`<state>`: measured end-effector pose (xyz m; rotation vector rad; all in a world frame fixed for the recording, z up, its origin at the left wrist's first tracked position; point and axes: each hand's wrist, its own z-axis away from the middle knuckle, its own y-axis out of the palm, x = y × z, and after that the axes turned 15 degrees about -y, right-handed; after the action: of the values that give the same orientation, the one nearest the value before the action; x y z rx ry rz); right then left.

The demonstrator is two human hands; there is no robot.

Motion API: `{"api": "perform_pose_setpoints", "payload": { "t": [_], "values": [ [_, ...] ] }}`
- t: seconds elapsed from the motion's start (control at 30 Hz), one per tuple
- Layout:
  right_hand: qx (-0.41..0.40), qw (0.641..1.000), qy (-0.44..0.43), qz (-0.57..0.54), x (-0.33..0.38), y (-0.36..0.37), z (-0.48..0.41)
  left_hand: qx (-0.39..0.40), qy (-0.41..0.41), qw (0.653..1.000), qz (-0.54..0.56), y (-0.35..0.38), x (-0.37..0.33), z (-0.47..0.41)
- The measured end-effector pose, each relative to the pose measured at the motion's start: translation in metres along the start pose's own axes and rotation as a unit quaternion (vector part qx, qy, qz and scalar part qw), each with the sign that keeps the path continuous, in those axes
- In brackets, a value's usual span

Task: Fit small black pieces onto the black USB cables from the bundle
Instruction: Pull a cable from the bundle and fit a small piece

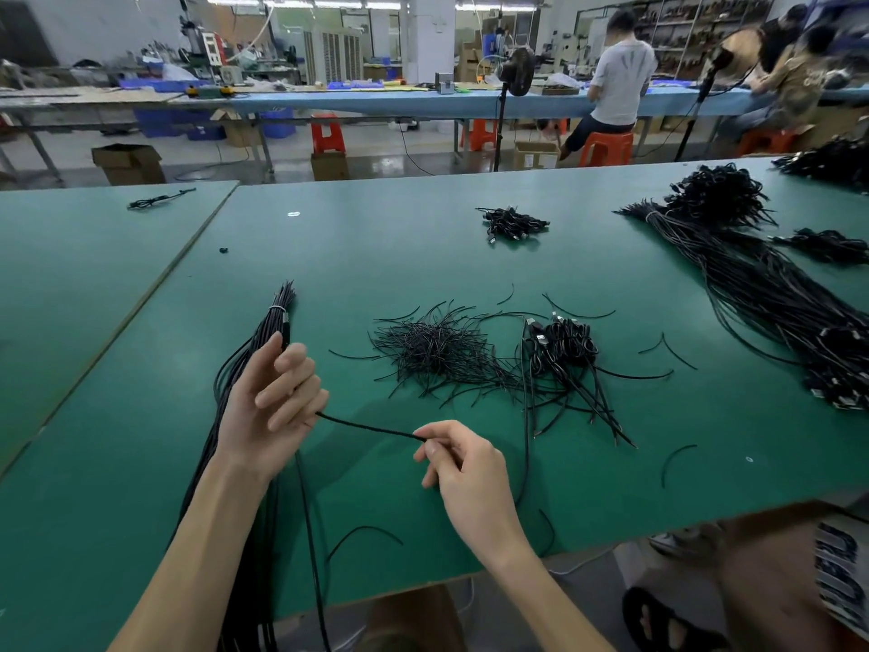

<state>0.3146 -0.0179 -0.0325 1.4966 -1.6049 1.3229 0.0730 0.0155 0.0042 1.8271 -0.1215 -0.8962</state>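
A tied bundle of black USB cables [276, 322] lies on the green table [376, 237], running from the middle left down past the near edge. My left hand [270, 407] is raised beside it with fingers curled round one black cable [371, 428]. That cable stretches right to my right hand [463, 468], which pinches its end between thumb and forefinger. A heap of small thin black pieces [437, 355] lies just beyond my hands.
A coiled cluster of cables with plugs [562, 345] sits right of the heap. A large cable bundle [762, 294] crosses the right side; a small pile [512, 223] lies farther back. Loose black strands are scattered about. People sit at benches behind.
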Motion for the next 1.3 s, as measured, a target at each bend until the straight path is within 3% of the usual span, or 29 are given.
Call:
{"api": "perform_pose_setpoints", "payload": {
  "t": [0.07, 0.13, 0.17, 0.23, 0.3, 0.5, 0.63, 0.67, 0.7, 0.93, 1.07, 1.3],
  "values": [
    [-0.007, 1.0, 0.001, 0.005, -0.001, 0.0, 0.0, 0.026, -0.035, 0.999, -0.032, 0.0, 0.002, 0.001],
    [-0.015, 1.0, 0.007, 0.002, -0.002, -0.001, -0.001, -0.032, -0.063, 0.987, -0.148, -0.002, 0.006, 0.0],
    [-0.023, 1.0, 0.012, -0.008, -0.003, -0.002, -0.002, -0.084, -0.074, 0.964, -0.239, -0.003, 0.009, -0.001],
    [-0.049, 0.998, 0.02, -0.039, -0.005, -0.004, -0.003, -0.186, -0.105, 0.887, -0.41, -0.003, 0.016, -0.003],
    [-0.073, 0.995, 0.026, -0.068, -0.005, -0.005, -0.003, -0.241, -0.129, 0.819, -0.505, -0.003, 0.026, -0.011],
    [-0.099, 0.989, 0.025, -0.111, -0.007, -0.005, -0.002, -0.285, -0.05, 0.687, -0.666, -0.009, 0.05, -0.026],
    [-0.073, 0.99, 0.005, -0.124, -0.006, -0.006, -0.002, -0.279, 0.039, 0.479, -0.831, -0.015, 0.056, -0.027],
    [-0.058, 0.991, 0.0, -0.124, -0.006, -0.005, -0.002, -0.271, 0.039, 0.447, -0.852, -0.013, 0.057, -0.029],
    [-0.044, 0.991, -0.003, -0.127, -0.006, -0.005, -0.002, -0.269, 0.03, 0.438, -0.857, -0.011, 0.058, -0.03],
    [0.008, 0.985, -0.012, -0.172, -0.003, -0.01, -0.002, -0.284, 0.015, 0.529, -0.8, -0.008, 0.06, -0.03],
    [0.028, 0.986, -0.023, -0.164, -0.003, -0.008, -0.002, -0.34, 0.055, 0.607, -0.716, -0.01, 0.062, -0.029],
    [0.081, 0.987, -0.046, -0.134, -0.004, -0.003, -0.003, -0.323, 0.002, 0.667, -0.672, -0.005, 0.066, -0.033]
  ]
}}
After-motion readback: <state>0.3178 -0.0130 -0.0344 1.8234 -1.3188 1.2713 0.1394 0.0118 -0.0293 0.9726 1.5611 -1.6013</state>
